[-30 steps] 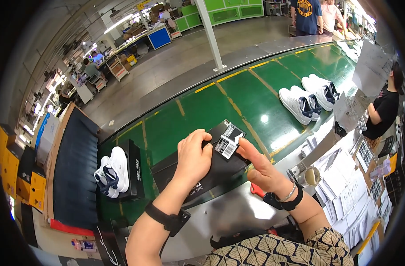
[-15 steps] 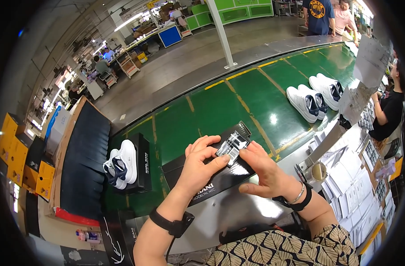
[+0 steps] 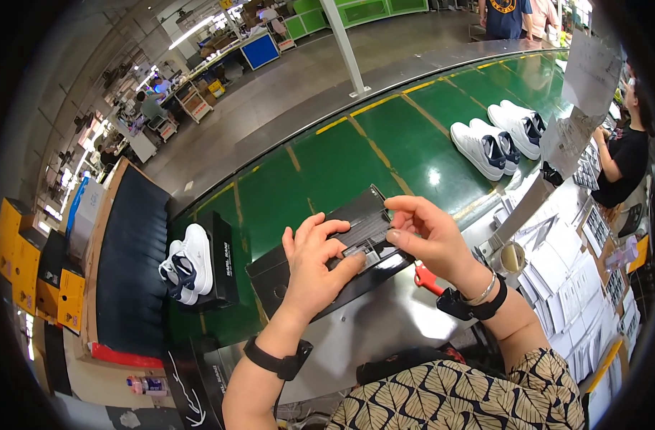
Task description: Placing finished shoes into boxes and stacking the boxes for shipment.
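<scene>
In front of me, a black shoe box [image 3: 276,278] lies at a slant over the near edge of the green bench. My left hand [image 3: 319,264] rests on it with the fingers spread, the thumb lying by a small black-and-white label [image 3: 372,255] on the box. The label is partly covered by the fingers. At the box's right end, my right hand [image 3: 436,240] hovers close, thumb and forefinger apart with a gap between them, the other fingers curled. No held thing shows there. Below the right wrist is a red-handled tool [image 3: 429,279].
At left, a white sneaker pair [image 3: 193,261] leans on another black box [image 3: 223,261]. Two more white pairs [image 3: 488,147] stand at far right on the green bench [image 3: 327,172]. Stacked papers [image 3: 556,294] and a tape roll [image 3: 512,256] lie at right. A person [image 3: 617,154] sits beyond.
The label, held up between both hands before, now lies lower against the box. My right hand has drawn up and right, its fingers curling. The red-handled tool has come into view.
</scene>
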Demonstrator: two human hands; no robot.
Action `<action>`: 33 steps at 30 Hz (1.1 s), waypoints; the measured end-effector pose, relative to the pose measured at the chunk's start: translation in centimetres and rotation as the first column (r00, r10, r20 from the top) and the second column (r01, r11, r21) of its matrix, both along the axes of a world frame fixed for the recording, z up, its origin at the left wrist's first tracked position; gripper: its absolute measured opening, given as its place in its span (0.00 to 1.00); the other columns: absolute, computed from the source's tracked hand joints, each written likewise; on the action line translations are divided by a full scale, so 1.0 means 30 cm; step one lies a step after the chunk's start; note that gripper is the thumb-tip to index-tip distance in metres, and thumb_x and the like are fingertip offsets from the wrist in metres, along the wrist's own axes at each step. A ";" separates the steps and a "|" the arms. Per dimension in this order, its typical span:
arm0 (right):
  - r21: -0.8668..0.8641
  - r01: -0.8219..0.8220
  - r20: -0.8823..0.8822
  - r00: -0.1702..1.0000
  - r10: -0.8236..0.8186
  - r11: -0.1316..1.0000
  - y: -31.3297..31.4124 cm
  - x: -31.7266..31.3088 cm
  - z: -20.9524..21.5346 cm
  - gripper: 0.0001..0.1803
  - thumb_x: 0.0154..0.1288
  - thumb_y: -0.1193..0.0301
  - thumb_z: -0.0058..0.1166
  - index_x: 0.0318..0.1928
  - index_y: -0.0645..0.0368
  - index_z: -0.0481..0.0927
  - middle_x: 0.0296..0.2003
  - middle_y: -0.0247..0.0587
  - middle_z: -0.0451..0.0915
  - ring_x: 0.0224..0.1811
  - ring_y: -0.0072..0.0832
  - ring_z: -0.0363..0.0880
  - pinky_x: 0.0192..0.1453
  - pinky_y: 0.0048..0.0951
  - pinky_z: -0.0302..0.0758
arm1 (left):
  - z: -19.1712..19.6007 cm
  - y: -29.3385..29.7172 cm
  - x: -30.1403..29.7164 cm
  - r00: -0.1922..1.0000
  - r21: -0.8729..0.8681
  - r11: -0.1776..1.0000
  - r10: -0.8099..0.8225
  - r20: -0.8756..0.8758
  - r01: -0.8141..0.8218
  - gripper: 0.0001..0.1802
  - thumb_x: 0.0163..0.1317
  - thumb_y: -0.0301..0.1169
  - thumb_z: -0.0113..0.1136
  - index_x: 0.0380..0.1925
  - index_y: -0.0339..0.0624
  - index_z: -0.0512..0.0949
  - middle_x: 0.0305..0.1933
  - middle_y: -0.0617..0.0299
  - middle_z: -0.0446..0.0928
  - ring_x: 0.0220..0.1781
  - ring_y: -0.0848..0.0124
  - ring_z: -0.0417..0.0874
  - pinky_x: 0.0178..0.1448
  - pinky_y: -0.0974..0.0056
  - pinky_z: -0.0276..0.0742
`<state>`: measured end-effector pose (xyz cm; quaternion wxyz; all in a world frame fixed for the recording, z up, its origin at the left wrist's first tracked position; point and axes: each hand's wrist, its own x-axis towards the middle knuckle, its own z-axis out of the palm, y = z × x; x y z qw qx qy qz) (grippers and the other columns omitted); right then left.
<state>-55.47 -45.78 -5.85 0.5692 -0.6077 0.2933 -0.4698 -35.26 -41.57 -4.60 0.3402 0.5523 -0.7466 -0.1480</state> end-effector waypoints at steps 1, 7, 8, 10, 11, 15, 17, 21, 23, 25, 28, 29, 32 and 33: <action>0.008 -0.002 -0.004 1.000 0.002 1.000 -0.007 -0.003 -0.003 0.25 0.53 0.76 0.59 0.53 0.63 0.69 0.38 0.37 0.75 0.38 0.16 0.72 0.44 0.17 0.71 | 0.002 0.003 0.000 0.999 -0.007 1.000 -0.008 0.037 0.008 0.14 0.45 0.37 0.65 0.14 0.44 0.72 0.50 0.66 0.73 0.64 0.58 0.58 0.67 0.44 0.32; 0.029 -0.010 -0.165 0.986 0.015 1.000 -0.033 -0.016 -0.018 0.16 0.53 0.75 0.60 0.43 0.65 0.75 0.27 0.29 0.76 0.25 0.11 0.70 0.30 0.13 0.69 | 0.011 0.015 0.007 0.987 -0.020 0.998 -0.048 0.153 0.052 0.15 0.46 0.38 0.66 0.13 0.44 0.72 0.50 0.66 0.73 0.65 0.57 0.57 0.67 0.44 0.30; 0.046 -0.012 -0.160 0.987 0.019 0.999 -0.035 -0.014 -0.022 0.17 0.53 0.75 0.60 0.44 0.65 0.74 0.27 0.28 0.75 0.25 0.11 0.69 0.30 0.13 0.68 | 0.009 0.012 0.010 0.992 -0.018 0.999 -0.046 0.116 0.048 0.15 0.46 0.40 0.66 0.13 0.44 0.73 0.50 0.66 0.73 0.64 0.57 0.58 0.67 0.43 0.30; 0.027 -0.042 -0.134 0.990 0.045 0.999 -0.024 -0.004 -0.013 0.17 0.53 0.75 0.60 0.44 0.64 0.74 0.26 0.27 0.74 0.25 0.11 0.68 0.29 0.13 0.68 | -0.002 0.008 0.021 0.997 -0.011 0.999 -0.040 0.070 0.041 0.17 0.47 0.43 0.65 0.14 0.44 0.75 0.50 0.67 0.73 0.64 0.57 0.59 0.66 0.41 0.30; 0.007 -0.067 -0.107 0.992 0.067 0.998 -0.020 0.000 -0.008 0.17 0.53 0.74 0.60 0.44 0.64 0.74 0.26 0.26 0.74 0.25 0.10 0.68 0.29 0.13 0.67 | -0.008 0.008 0.028 0.997 -0.011 0.999 -0.037 0.070 0.038 0.17 0.47 0.43 0.65 0.14 0.44 0.75 0.50 0.67 0.73 0.64 0.57 0.59 0.66 0.41 0.30; 0.027 -0.137 -0.192 0.971 0.140 0.990 -0.026 0.001 0.003 0.20 0.52 0.76 0.61 0.46 0.65 0.72 0.29 0.28 0.74 0.30 0.12 0.69 0.34 0.16 0.69 | -0.017 0.015 0.039 0.997 -0.003 1.000 -0.019 0.070 0.019 0.17 0.46 0.44 0.66 0.14 0.44 0.75 0.50 0.67 0.73 0.64 0.57 0.59 0.66 0.41 0.30; -0.011 -0.114 -0.229 0.967 0.109 0.993 -0.031 0.000 -0.002 0.20 0.52 0.76 0.62 0.46 0.64 0.72 0.26 0.27 0.73 0.28 0.12 0.69 0.32 0.16 0.68 | -0.015 0.019 0.033 0.996 -0.007 1.000 -0.022 0.086 0.023 0.17 0.46 0.44 0.66 0.14 0.44 0.75 0.50 0.67 0.73 0.64 0.57 0.59 0.66 0.41 0.30; -0.033 -0.087 -0.305 0.950 0.073 0.996 -0.036 0.006 -0.008 0.18 0.49 0.73 0.62 0.41 0.63 0.74 0.23 0.30 0.76 0.23 0.14 0.70 0.28 0.17 0.68 | -0.010 0.027 0.033 0.987 -0.014 0.999 -0.029 0.158 0.031 0.17 0.44 0.43 0.66 0.12 0.44 0.74 0.49 0.68 0.73 0.64 0.56 0.58 0.65 0.39 0.31; -0.043 -0.099 -0.337 0.938 0.079 0.994 -0.037 0.008 -0.011 0.17 0.48 0.73 0.62 0.40 0.63 0.74 0.20 0.31 0.76 0.22 0.15 0.71 0.28 0.19 0.68 | -0.007 0.029 0.034 0.983 -0.016 0.999 -0.034 0.179 0.038 0.17 0.43 0.42 0.66 0.10 0.44 0.74 0.49 0.68 0.73 0.63 0.55 0.58 0.65 0.38 0.31; -0.057 -0.098 -0.374 0.925 0.070 0.994 -0.041 0.011 -0.005 0.17 0.47 0.73 0.62 0.40 0.62 0.75 0.20 0.31 0.77 0.22 0.17 0.72 0.28 0.20 0.69 | -0.003 0.029 0.032 0.980 -0.019 0.999 -0.032 0.197 0.037 0.17 0.41 0.42 0.67 0.08 0.44 0.73 0.48 0.68 0.72 0.63 0.55 0.58 0.63 0.36 0.31; -0.100 -0.096 -0.439 0.898 0.043 0.990 -0.039 0.016 0.006 0.17 0.46 0.73 0.62 0.39 0.61 0.75 0.20 0.32 0.77 0.22 0.19 0.74 0.28 0.21 0.70 | -0.006 0.020 0.040 0.978 -0.006 1.000 -0.027 0.207 0.029 0.16 0.39 0.41 0.67 0.08 0.43 0.73 0.49 0.68 0.72 0.64 0.55 0.57 0.63 0.35 0.31; -0.129 -0.097 -0.465 0.885 0.026 0.987 -0.038 0.018 0.010 0.17 0.46 0.73 0.62 0.39 0.60 0.75 0.20 0.33 0.78 0.22 0.21 0.75 0.28 0.22 0.70 | -0.006 0.018 0.043 0.979 -0.005 1.000 -0.023 0.204 0.024 0.16 0.39 0.41 0.67 0.08 0.43 0.73 0.49 0.68 0.72 0.64 0.55 0.57 0.63 0.35 0.31; -0.150 -0.093 -0.487 0.873 0.009 0.984 -0.035 0.022 0.017 0.17 0.46 0.73 0.62 0.39 0.59 0.75 0.20 0.33 0.78 0.21 0.22 0.76 0.28 0.22 0.70 | -0.009 0.018 0.049 0.979 -0.002 1.000 -0.024 0.203 0.025 0.16 0.39 0.40 0.67 0.08 0.43 0.73 0.49 0.68 0.72 0.64 0.55 0.57 0.63 0.35 0.32; -0.148 -0.096 -0.488 0.873 0.011 0.984 -0.035 0.024 0.017 0.17 0.46 0.73 0.62 0.39 0.59 0.75 0.20 0.33 0.78 0.21 0.22 0.76 0.28 0.22 0.70 | -0.010 0.019 0.050 0.979 0.002 1.000 -0.025 0.202 0.025 0.16 0.39 0.40 0.67 0.08 0.43 0.73 0.49 0.68 0.72 0.64 0.55 0.57 0.63 0.35 0.32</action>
